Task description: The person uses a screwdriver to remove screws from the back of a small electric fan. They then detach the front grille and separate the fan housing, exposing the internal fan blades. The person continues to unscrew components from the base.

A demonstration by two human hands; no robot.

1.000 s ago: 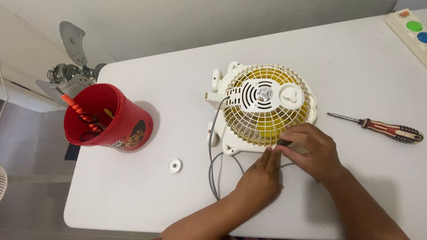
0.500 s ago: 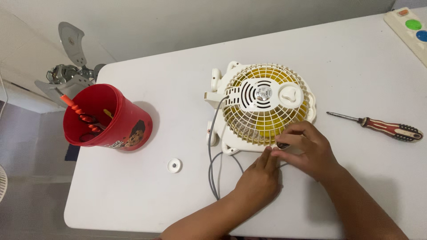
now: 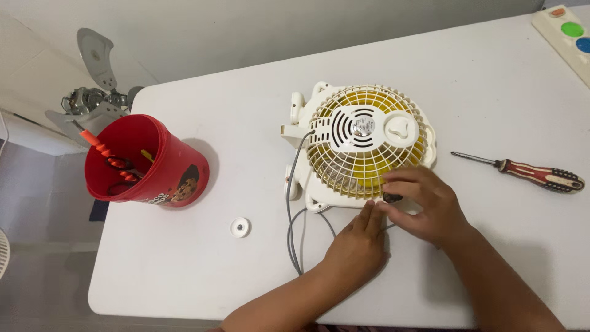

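Lying face-down near the middle of the tabletop [image 3: 184, 270], the small fan [image 3: 362, 147] is being worked at its near edge: the right hand [image 3: 424, 206] is pinching a small dark part [image 3: 392, 198] against the grille, while the left hand [image 3: 356, 243] is pressing flat beside it, fingers together, gripping nothing. A slip could be dropping that part into the grille or snagging the grey cord [image 3: 294, 215]. The screwdriver [image 3: 522, 173] is lying well apart rightward; open room is lying left, toward the red cup [image 3: 153, 166].
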